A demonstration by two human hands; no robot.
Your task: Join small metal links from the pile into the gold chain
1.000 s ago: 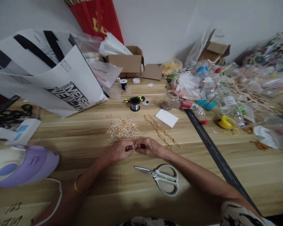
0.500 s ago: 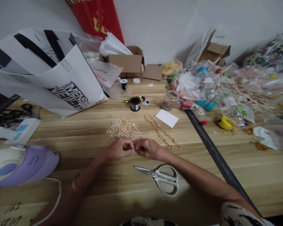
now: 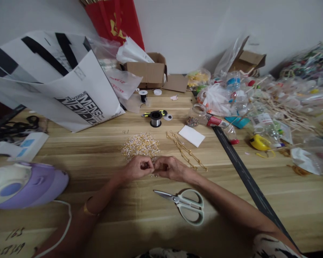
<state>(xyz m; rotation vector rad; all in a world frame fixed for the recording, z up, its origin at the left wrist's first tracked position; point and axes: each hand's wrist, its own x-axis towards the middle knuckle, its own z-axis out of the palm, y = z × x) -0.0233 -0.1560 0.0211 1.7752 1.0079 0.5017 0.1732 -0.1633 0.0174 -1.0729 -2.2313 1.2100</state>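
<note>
My left hand (image 3: 138,167) and my right hand (image 3: 170,168) meet fingertip to fingertip just in front of a heap of small gold and clear beaded pieces (image 3: 140,145). Both are closed in a pinch. Tiny shiny bits peek out under the fingertips, too small to name. Right of the heap lie gold beaded chains (image 3: 187,152), touched by neither hand. Scissors with pale green handles (image 3: 181,204) rest on the wooden table (image 3: 118,222) nearer to me, blades pointing left, below my right hand.
Behind the heap stand a wire spool (image 3: 155,119), a yellow-black cutter (image 3: 148,114) and a jar of beads (image 3: 195,115). A white card (image 3: 191,135) lies nearby. A purple appliance (image 3: 43,184) and a large paper bag (image 3: 91,96) flank the left; bottles and sticks crowd the right.
The view has shifted slightly. My hands stay pinched together at nearly the same place, with the fingers of my right hand lifted a little. The scissors and chains lie as before.
</note>
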